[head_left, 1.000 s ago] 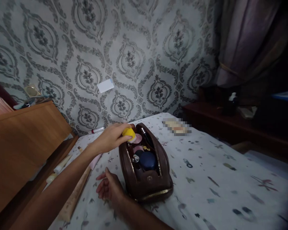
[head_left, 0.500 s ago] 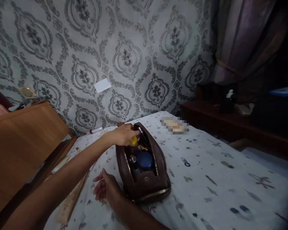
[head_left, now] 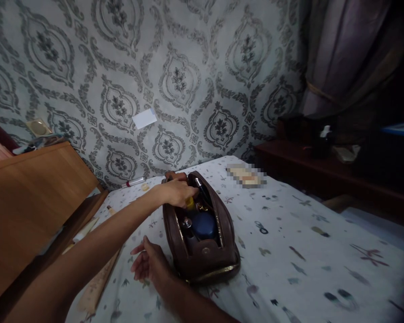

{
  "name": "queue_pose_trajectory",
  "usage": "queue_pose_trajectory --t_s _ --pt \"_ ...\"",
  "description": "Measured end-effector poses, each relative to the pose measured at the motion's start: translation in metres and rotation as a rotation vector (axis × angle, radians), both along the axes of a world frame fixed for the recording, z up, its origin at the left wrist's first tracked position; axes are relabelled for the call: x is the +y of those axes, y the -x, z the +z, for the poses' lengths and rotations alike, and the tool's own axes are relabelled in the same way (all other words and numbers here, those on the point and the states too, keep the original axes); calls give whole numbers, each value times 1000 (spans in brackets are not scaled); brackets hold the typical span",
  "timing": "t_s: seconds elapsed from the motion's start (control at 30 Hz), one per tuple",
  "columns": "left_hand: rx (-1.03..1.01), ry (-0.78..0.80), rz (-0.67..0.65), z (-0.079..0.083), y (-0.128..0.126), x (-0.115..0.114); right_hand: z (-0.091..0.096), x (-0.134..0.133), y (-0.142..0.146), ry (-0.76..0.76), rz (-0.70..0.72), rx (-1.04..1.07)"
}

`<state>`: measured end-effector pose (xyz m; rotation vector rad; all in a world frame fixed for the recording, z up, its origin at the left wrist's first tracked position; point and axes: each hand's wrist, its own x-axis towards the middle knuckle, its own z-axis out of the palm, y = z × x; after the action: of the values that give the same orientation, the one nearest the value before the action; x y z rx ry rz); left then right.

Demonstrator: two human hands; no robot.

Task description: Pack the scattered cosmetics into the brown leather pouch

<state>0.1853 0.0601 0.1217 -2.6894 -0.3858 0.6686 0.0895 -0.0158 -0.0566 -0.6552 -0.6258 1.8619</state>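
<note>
Against the view from 1 second ago, the left hand (head_left: 179, 193) has gone lower: it now reaches over the far left side of the bag (head_left: 208, 262), with its fingertips inside and out of sight. The yellow item (head_left: 190, 203), which then showed nearly whole above the opening, now sits down in the bag, with only a dim yellow patch visible beside the fingers. I cannot tell whether the left hand has hold of it or how far its fingers are spread. A pink disc seen earlier is hidden. The right hand (head_left: 150, 264) stays just left of the bag's near end, half open with fingers loosely curled, holding nothing.

The bag is dark brown, smooth and slightly shiny, standing on the patterned sheet (head_left: 272, 251) with its top wide open. Gold zip teeth run down 2 sides of the mouth, and a gold zip (head_left: 222, 271) crosses the near end. Inside lie a round navy case (head_left: 204, 225), a silver knob (head_left: 186, 222), a gold trinket (head_left: 202, 207) and a dark tube (head_left: 204, 191) with a silver end.
</note>
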Motion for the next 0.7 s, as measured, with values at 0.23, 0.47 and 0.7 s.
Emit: queue_pose_trajectory --t_s 0.23,0.47,0.7 --pt "-20 59 39 0 0 3 4 -1 -1 1 -7 -11" --pt "3 91 78 1 -1 1 6 -3 -2 9 -11 -23" --pt "-64 147 71 -9 0 16 3 -1 -1 5 -18 -31"
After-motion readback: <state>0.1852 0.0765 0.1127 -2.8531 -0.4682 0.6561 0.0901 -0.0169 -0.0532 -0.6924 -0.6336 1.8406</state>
